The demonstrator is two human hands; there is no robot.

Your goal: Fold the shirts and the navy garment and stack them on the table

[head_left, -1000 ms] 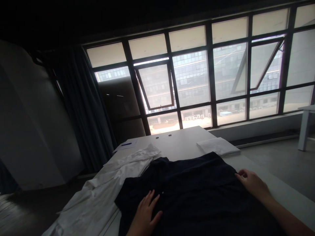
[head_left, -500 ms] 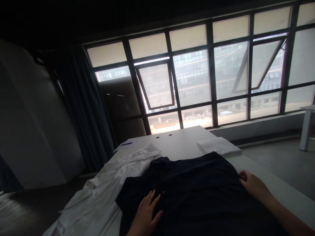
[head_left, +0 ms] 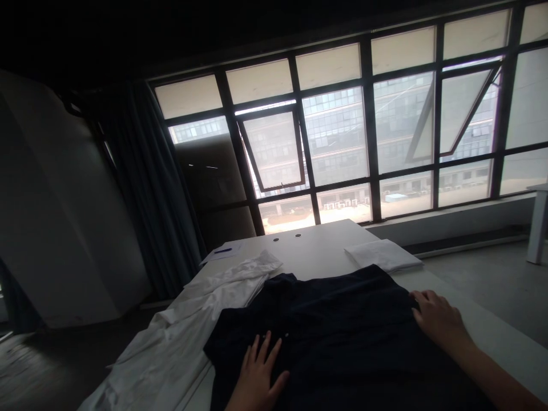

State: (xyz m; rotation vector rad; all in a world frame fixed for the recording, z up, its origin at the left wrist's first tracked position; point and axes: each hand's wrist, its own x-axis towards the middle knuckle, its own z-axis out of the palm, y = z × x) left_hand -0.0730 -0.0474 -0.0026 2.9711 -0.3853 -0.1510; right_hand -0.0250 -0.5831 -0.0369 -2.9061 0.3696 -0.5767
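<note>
A dark navy shirt [head_left: 338, 331] with small pale buttons lies spread out over the table. My left hand [head_left: 259, 374] rests flat on its left part beside the buttons, fingers apart. At the shirt's right edge, my right hand [head_left: 440, 319] lies palm down with its fingers stretched over the cloth; the thumb points toward the fabric. Along the shirt's left side is a rumpled white garment [head_left: 171, 337], partly under or against the dark cloth.
The white table [head_left: 317, 245] reaches toward the windows. A folded white cloth [head_left: 383, 254] sits on its right side. Papers [head_left: 209, 257] with a pen [head_left: 222, 250] lie at the far left. A blue curtain [head_left: 154, 194] hangs to the left, and another white table [head_left: 537, 225] stands at right.
My right hand has loosened its pinch on the shirt's right edge and laid its fingers out there, slightly farther up. My left hand stays on the shirt, its fingers a little more spread.
</note>
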